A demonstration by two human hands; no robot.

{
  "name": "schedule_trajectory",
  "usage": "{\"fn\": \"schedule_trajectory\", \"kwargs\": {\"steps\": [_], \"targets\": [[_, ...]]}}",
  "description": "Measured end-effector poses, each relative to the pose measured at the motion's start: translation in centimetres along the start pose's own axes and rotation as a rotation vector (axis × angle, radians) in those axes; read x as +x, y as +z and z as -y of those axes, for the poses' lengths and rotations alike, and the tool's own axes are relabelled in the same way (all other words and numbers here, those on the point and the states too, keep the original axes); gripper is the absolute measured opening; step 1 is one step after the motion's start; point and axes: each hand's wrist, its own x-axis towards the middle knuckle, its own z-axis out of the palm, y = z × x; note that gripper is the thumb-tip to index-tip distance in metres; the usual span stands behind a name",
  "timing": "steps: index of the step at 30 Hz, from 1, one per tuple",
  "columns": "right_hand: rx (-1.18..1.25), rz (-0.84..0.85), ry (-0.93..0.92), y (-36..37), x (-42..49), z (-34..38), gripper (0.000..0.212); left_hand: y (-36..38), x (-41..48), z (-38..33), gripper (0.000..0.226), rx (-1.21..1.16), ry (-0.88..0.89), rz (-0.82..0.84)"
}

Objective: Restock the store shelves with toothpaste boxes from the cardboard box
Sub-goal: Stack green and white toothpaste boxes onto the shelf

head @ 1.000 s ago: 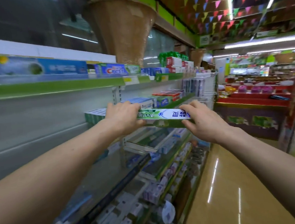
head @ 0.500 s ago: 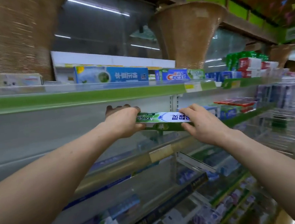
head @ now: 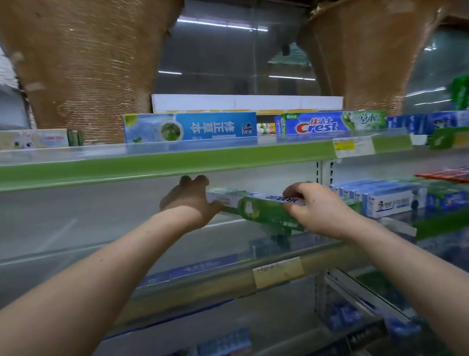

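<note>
– Beneath the upper shelf (head: 169, 163), around the person's grip, what does the middle shelf (head: 208, 283) hold?
– Right of the grip, just beside the right hand (head: 312, 210), stands a row of blue and white boxes (head: 391, 198). Above the grip, the upper shelf carries a long blue box (head: 192, 127) and a Crest box (head: 316, 123).
– And the toothpaste box (head: 258, 207)?
– It sits between the hands over the middle shelf, tilted; whether it touches the deck cannot be told. The left hand (head: 190, 207) grasps one end, fingers curled over it, and the right hand pinches the other. The cardboard box is out of sight.
– How should the person finish well?
– Probably level the box, slide it rightward against the row with its print facing out, then release one hand at a time
</note>
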Motion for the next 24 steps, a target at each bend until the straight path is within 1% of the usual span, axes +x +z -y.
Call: {"fn": "schedule_trajectory", "kwargs": {"steps": [1,2,3,5,6,7,8,9,11,12,13,14,16,18,20,21,23,24], "targets": [[0.075,-0.008,0.041,0.5,0.5,-0.2,0.034,0.2,0.2,-0.2,0.050,-0.044,-0.034,0.012],[0.158,-0.021,0.076,1.0,1.0,-0.2,0.031,0.3,0.4,-0.4,0.046,-0.149,-0.075,0.055],[0.235,-0.036,0.098,1.5,1.4,-0.1,0.026,0.6,0.6,-0.6,0.045,-0.317,-0.126,0.132],[0.378,-0.052,0.127,2.7,2.2,0.5,0.012,1.1,0.7,-0.8,0.047,-0.744,-0.221,0.345],[0.453,-0.041,0.138,3.3,2.3,1.1,0.008,1.4,0.8,-0.9,0.048,-0.884,-0.239,0.433],[0.520,-0.021,0.139,3.8,2.3,1.8,0.010,1.8,1.2,-0.9,0.049,-0.981,-0.252,0.493],[0.572,0.008,0.132,4.4,2.4,2.4,0.013,2.2,1.5,-0.9,0.046,-1.070,-0.271,0.529],[0.614,0.046,0.115,4.9,2.4,3.0,0.014,2.5,1.9,-0.8,0.039,-1.147,-0.292,0.543],[0.685,0.154,0.061,5.5,2.5,3.8,0.008,2.9,2.7,-0.1,0.026,-1.276,-0.334,0.566],[0.720,0.205,0.034,5.4,2.6,3.9,0.004,3.1,3.1,0.4,0.023,-1.294,-0.335,0.582],[0.737,0.228,0.015,5.2,2.9,3.9,0.007,3.3,3.5,1.0,0.020,-1.299,-0.331,0.603],[0.729,0.213,0.003,4.8,3.3,3.6,0.013,3.3,3.8,1.6,0.018,-1.312,-0.331,0.618],[0.640,0.105,-0.003,4.0,4.5,2.8,0.024,3.5,4.3,2.5,0.021,-1.346,-0.338,0.659],[0.528,0.025,0.016,3.3,5.5,1.8,0.037,3.4,4.6,2.9,0.029,-1.314,-0.297,0.726],[0.421,0.039,0.063,2.8,6.2,1.0,0.048,3.4,4.8,3.2,0.041,-1.239,-0.207,0.788],[0.401,0.061,0.075,2.5,6.6,0.6,0.044,3.3,5.1,3.4,0.046,-1.218,-0.168,0.825],[0.444,0.100,0.063,1.8,7.0,0.1,0.020,3.2,5.6,3.5,0.054,-1.194,-0.122,0.888],[0.476,0.121,0.054,1.6,7.2,-0.1,0.015,3.2,5.7,3.3,0.061,-1.168,-0.095,0.899]]}}
